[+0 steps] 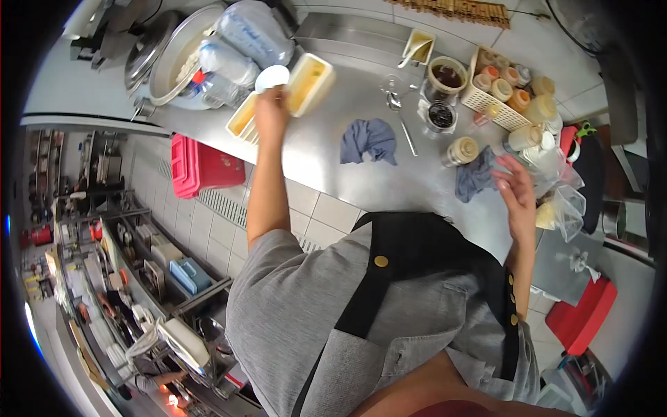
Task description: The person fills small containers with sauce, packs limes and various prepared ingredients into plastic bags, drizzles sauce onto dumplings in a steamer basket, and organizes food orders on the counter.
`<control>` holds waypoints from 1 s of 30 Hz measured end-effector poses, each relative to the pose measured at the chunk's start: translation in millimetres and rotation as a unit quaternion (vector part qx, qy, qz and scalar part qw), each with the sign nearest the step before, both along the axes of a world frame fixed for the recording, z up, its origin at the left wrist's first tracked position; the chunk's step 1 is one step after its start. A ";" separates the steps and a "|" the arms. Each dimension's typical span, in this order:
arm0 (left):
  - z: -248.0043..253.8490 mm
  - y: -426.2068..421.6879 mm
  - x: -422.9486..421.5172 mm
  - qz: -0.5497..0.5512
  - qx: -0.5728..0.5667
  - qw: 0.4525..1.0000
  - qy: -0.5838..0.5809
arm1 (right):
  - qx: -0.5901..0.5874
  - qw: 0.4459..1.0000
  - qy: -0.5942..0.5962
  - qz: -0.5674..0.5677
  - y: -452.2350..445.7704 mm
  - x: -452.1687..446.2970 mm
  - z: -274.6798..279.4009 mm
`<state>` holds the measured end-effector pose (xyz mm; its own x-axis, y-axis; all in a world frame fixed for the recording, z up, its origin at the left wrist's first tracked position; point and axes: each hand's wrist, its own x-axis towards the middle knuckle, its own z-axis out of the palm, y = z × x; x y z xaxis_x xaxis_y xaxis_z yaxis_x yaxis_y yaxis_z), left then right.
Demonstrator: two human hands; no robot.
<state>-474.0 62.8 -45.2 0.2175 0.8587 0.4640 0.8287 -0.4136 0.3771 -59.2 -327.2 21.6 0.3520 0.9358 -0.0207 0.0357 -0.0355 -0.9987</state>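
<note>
My left hand [272,115] is at the upper left of the counter, its fingers blurred and closed. They meet the edge of a white rectangular tub [308,85] with yellow contents, which is tilted and blurred, and a round white piece [272,78]. Which one is gripped cannot be told. A second tub [242,119] with yellow contents lies partly behind the hand. On the right, my right hand [515,184] is raised with its fingers apart, holding nothing, beside a blue-grey cloth [476,175] and a jar [461,151].
Another cloth [368,142] and a spoon [405,125] lie mid-counter. A basket of bottles [495,108] and dark-filled containers [446,76] stand at the upper right. A large bowl [163,69] with plastic bags is upper left; a red bin [201,167] stands below the counter.
</note>
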 end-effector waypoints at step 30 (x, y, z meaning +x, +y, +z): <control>-66.1 107.7 372.8 -0.149 -0.282 0.935 0.157 | -0.099 0.951 0.031 -0.293 -80.5 27.4 9.0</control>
